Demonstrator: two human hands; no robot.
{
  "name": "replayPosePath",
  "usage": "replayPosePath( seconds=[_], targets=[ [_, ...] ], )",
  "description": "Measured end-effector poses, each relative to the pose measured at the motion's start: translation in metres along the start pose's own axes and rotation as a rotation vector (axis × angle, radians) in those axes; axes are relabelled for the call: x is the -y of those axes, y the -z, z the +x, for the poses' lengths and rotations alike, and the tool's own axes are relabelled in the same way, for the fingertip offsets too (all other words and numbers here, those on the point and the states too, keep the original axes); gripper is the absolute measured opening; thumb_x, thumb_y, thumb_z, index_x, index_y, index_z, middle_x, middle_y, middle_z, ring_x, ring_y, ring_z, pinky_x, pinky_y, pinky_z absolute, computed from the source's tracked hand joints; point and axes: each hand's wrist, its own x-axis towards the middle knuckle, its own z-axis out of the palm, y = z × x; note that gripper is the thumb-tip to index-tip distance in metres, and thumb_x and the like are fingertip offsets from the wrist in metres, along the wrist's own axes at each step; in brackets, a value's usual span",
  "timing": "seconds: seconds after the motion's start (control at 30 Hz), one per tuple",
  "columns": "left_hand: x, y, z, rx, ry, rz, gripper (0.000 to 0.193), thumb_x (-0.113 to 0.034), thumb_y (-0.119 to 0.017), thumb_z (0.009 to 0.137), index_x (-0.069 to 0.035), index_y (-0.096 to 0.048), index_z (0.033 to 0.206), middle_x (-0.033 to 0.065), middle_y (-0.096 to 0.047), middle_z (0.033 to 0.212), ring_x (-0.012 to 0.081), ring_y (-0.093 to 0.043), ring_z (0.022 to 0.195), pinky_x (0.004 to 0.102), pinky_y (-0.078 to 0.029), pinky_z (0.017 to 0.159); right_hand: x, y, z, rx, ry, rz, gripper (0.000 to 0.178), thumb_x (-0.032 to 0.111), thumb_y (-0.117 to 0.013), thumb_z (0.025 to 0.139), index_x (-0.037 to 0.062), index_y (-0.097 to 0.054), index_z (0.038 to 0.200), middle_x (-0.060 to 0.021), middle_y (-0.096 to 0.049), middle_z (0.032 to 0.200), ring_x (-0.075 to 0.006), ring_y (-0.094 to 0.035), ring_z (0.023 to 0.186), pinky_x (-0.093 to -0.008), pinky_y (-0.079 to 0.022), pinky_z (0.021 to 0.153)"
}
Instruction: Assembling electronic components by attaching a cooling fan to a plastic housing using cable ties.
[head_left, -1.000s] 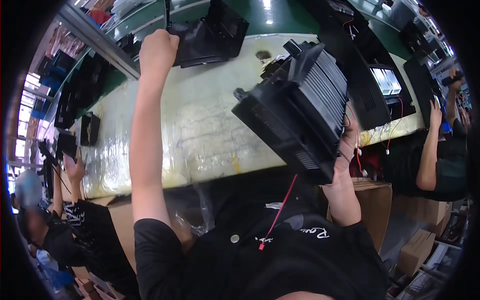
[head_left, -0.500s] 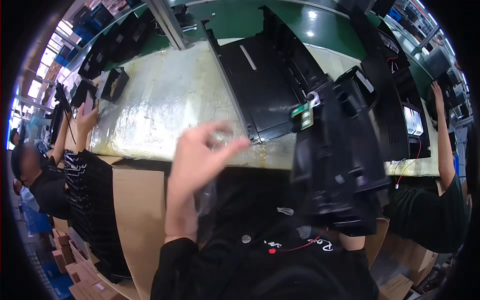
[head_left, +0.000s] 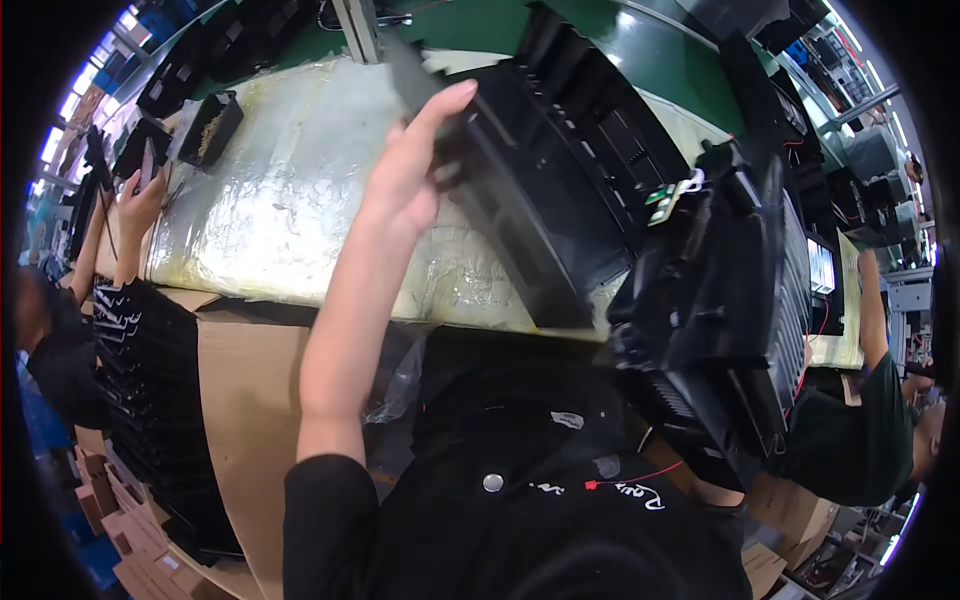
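Note:
My left hand [head_left: 408, 170] reaches over the table and grips the near left edge of a long black plastic casing [head_left: 540, 190]. That casing is tilted, and its left side is blurred by motion. On the right, a bulky black plastic housing [head_left: 700, 300] is held up off the table. It carries a small green circuit board [head_left: 662, 205] with a white connector, and a thin red wire [head_left: 650, 475] with a red plug hangs below. My right forearm [head_left: 718, 494] goes in under this housing, which hides most of my right hand.
The table [head_left: 290, 200] is covered in clear film. A black bin of small parts [head_left: 212, 130] stands at its far left. A cardboard box [head_left: 250, 390] with stacked black parts is at my left. People work on both sides; a lit screen [head_left: 821, 265] is at right.
My left hand has moved up and away from me, from empty air onto the casing's edge. The casing has tilted and shifted. The housing on my right has turned and moved right.

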Motion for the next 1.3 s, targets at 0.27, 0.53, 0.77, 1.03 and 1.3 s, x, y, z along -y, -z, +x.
replayPosePath(
  seconds=[0.27,0.53,0.77,1.03,1.3],
  targets=[
    [0.065,0.047,-0.060,-0.067,-0.109,-0.419,0.091,-0.017,-0.075,0.083,-0.002,-0.012,0.147,0.0151,-0.050,0.120,0.0212,-0.053,0.106,0.0343,-0.045,0.088,0.007,-0.016,-0.076,0.019,-0.036,-0.192,0.047,0.014,-0.066,0.086,-0.0026,-0.053,0.128,-0.0099,-0.063,0.115,-0.0172,-0.063,0.098,-0.0311,-0.050,0.089],
    [0.069,0.047,-0.059,-0.008,-0.140,-0.402,0.107,-0.024,-0.078,0.081,-0.005,-0.001,0.153,0.0158,-0.044,0.133,0.0233,-0.046,0.120,0.0353,-0.035,0.104,0.019,-0.162,-0.077,-0.137,-0.271,0.106,0.064,0.026,-0.071,0.079,-0.0047,-0.051,0.131,-0.0149,-0.062,0.124,-0.0246,-0.061,0.111,-0.0382,-0.047,0.098],
    [0.072,0.046,-0.055,-0.011,-0.165,-0.449,0.092,-0.027,-0.082,0.076,-0.003,-0.027,0.146,0.0085,-0.045,0.133,0.0194,-0.046,0.122,0.0341,-0.034,0.105,0.004,-0.221,-0.057,-0.438,-0.398,0.257,0.065,0.032,-0.059,0.080,-0.0031,-0.048,0.133,-0.0203,-0.059,0.125,-0.0210,-0.068,0.084,-0.0234,-0.053,0.050],
    [0.073,0.053,-0.061,-0.049,-0.088,-0.496,0.095,-0.026,-0.087,0.070,-0.003,-0.030,0.143,0.0098,-0.045,0.134,0.0217,-0.047,0.123,0.0373,-0.037,0.107,-0.027,-0.176,-0.062,-0.051,-0.374,0.466,0.070,0.030,-0.060,0.077,-0.0001,-0.043,0.138,-0.0182,-0.057,0.129,-0.0298,-0.062,0.110,-0.0414,-0.053,0.087],
    [0.070,0.053,-0.061,-0.049,-0.072,-0.434,0.097,-0.032,-0.085,0.072,-0.003,-0.028,0.144,0.0084,-0.044,0.134,0.0206,-0.046,0.123,0.0351,-0.035,0.106,-0.032,-0.181,-0.059,-0.019,-0.322,0.351,0.068,0.030,-0.059,0.081,-0.0018,-0.041,0.138,-0.0183,-0.056,0.129,-0.0302,-0.059,0.114,-0.0439,-0.050,0.098]
  ],
)
